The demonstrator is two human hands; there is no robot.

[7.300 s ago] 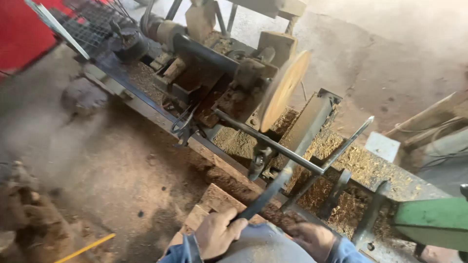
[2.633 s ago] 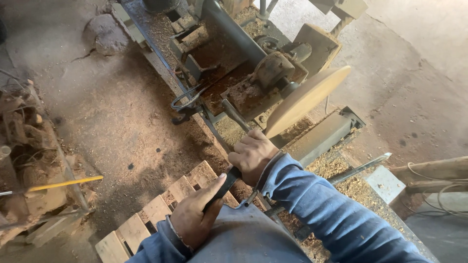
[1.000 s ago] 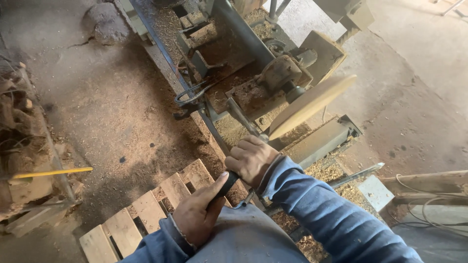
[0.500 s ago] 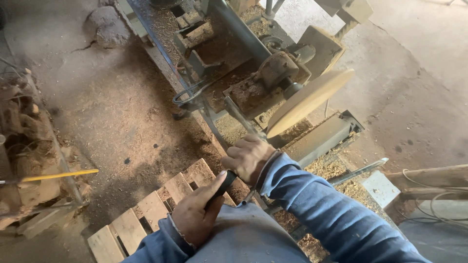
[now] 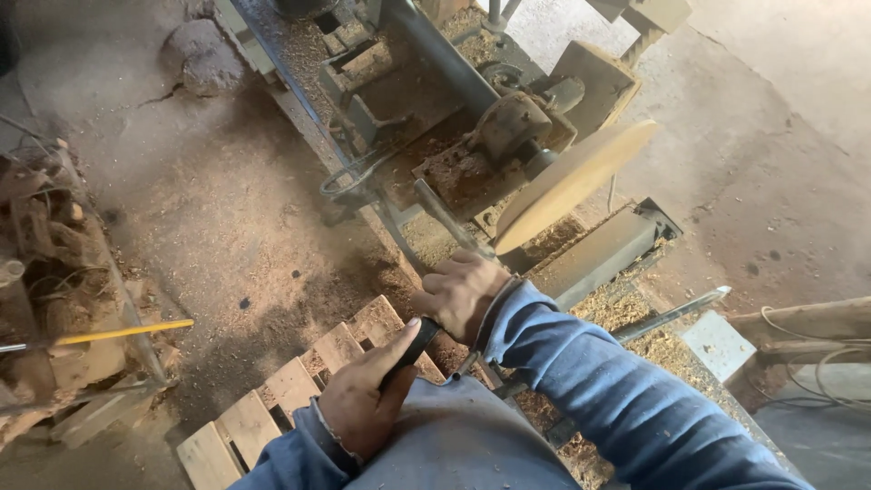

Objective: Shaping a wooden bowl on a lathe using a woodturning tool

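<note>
- A wooden pallet [image 5: 299, 386] lies on the dusty floor [image 5: 227, 218].
- A yellow-handled rod [image 5: 122, 333] rests at the left, beside a scrap pile [image 5: 45, 263].
- A grey stone [image 5: 204, 54] sits near the top.
- Coiled wire [image 5: 821, 354] lies at the right.

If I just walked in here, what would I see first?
Probably the big round wooden disc mounted on the dusty lathe, right in the middle. Just below it, the right hand grips the front of a long turning tool aimed at the disc, and the left hand holds its black handle near the lap. Sawdust covers the floor all around.
</note>
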